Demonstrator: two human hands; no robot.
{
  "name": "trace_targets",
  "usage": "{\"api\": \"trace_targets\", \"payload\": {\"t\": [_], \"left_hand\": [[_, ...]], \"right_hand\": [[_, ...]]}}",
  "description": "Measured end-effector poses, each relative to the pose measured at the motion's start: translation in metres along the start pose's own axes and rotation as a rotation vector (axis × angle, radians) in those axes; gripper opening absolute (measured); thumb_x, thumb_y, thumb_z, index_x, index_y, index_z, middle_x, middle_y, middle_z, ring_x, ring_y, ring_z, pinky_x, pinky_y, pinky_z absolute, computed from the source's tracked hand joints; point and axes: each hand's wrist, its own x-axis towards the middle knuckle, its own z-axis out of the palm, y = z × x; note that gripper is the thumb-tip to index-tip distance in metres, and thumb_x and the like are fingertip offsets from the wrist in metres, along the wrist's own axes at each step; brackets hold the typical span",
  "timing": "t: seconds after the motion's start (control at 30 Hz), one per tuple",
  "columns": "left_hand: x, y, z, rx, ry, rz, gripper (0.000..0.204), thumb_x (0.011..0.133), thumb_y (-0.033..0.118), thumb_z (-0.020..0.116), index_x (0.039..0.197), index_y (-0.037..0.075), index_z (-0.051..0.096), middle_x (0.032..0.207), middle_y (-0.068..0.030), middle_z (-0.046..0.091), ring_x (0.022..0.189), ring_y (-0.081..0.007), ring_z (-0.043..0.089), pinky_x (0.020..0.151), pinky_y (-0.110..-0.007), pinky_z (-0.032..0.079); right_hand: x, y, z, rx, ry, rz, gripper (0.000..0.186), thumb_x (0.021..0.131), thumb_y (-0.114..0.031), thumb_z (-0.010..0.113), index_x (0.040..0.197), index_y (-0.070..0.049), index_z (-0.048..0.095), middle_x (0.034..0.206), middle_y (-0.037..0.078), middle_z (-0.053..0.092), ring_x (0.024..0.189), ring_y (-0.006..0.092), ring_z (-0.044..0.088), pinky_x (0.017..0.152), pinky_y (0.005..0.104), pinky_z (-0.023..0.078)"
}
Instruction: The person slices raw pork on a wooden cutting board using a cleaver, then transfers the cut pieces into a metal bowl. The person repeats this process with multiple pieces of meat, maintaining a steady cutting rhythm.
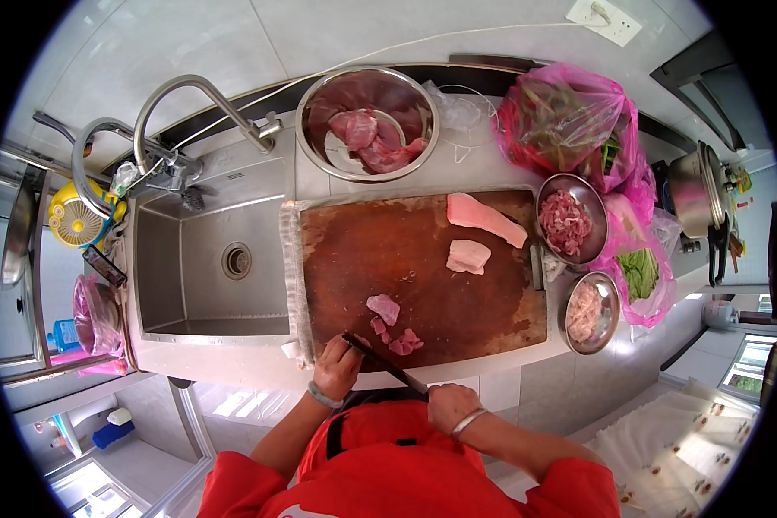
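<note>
My right hand (453, 407) is closed round the handle of a knife (391, 367), whose dark blade slants up and left across the near edge of the wooden cutting board (423, 298). The blade's far end reaches my left hand (335, 369), which rests at the board's near left corner with its fingers curled together. Whatever those fingers press on is mostly hidden by them and the blade. Just beyond lie a pale pink meat chunk (383, 308) and small cut meat pieces (406, 343). Farther back on the board sit a long pork slab (485, 219) and a shorter pork piece (467, 256).
Left of the board is a steel sink (211, 298) with a curved faucet (200, 82). A large steel bowl (306, 129) of meat stands behind. At right are a bowl of sliced meat (565, 222), a bowl of paler meat (584, 312) and pink bags (561, 121) of vegetables.
</note>
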Motion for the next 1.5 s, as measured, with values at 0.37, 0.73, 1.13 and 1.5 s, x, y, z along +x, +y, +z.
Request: {"api": "trace_targets", "payload": {"t": [0.37, 0.73, 1.13, 1.5], "left_hand": [[0.006, 0.001, 0.002, 0.044, 0.044, 0.055, 0.020, 0.068, 0.000, 0.065, 0.087, 0.005, 0.062, 0.089, -0.0094, 0.057, 0.085, -0.0278, 0.058, 0.069, -0.035, 0.049], [0.004, 0.001, 0.002, 0.099, -0.004, 0.065, 0.022, 0.068, -0.001, 0.060, 0.089, 0.005, 0.062, 0.094, -0.0099, 0.057, 0.086, -0.0284, 0.057, 0.070, -0.035, 0.050], [0.004, 0.004, 0.004, 0.109, -0.030, 0.057, 0.022, 0.067, -0.003, 0.057, 0.088, 0.003, 0.061, 0.089, -0.0097, 0.058, 0.086, -0.0288, 0.057, 0.072, -0.036, 0.050], [0.021, -0.004, -0.002, -0.028, -0.086, 0.022, 0.018, 0.068, 0.002, 0.063, 0.086, 0.007, 0.060, 0.083, -0.0097, 0.058, 0.080, -0.0280, 0.056, 0.070, -0.037, 0.048]], "right_hand": [[0.001, 0.000, -0.005, 0.029, 0.043, 0.059, 0.023, 0.076, -0.012, 0.047, 0.088, 0.000, 0.063, 0.089, 0.022, 0.063, 0.085, 0.0362, 0.062, 0.076, 0.0422, 0.049], [0.003, 0.004, 0.010, 0.013, 0.073, 0.009, 0.022, 0.075, -0.011, 0.048, 0.087, 0.001, 0.062, 0.088, 0.022, 0.064, 0.084, 0.0357, 0.062, 0.075, 0.0420, 0.050], [0.002, 0.005, 0.010, 0.006, 0.106, -0.024, 0.021, 0.077, -0.014, 0.046, 0.084, 0.001, 0.060, 0.085, 0.022, 0.063, 0.080, 0.0361, 0.062, 0.073, 0.0436, 0.050], [-0.005, 0.009, 0.018, 0.113, 0.232, -0.005, 0.021, 0.075, -0.016, 0.046, 0.080, -0.001, 0.061, 0.079, 0.022, 0.062, 0.079, 0.0383, 0.060, 0.074, 0.0459, 0.048]]}}
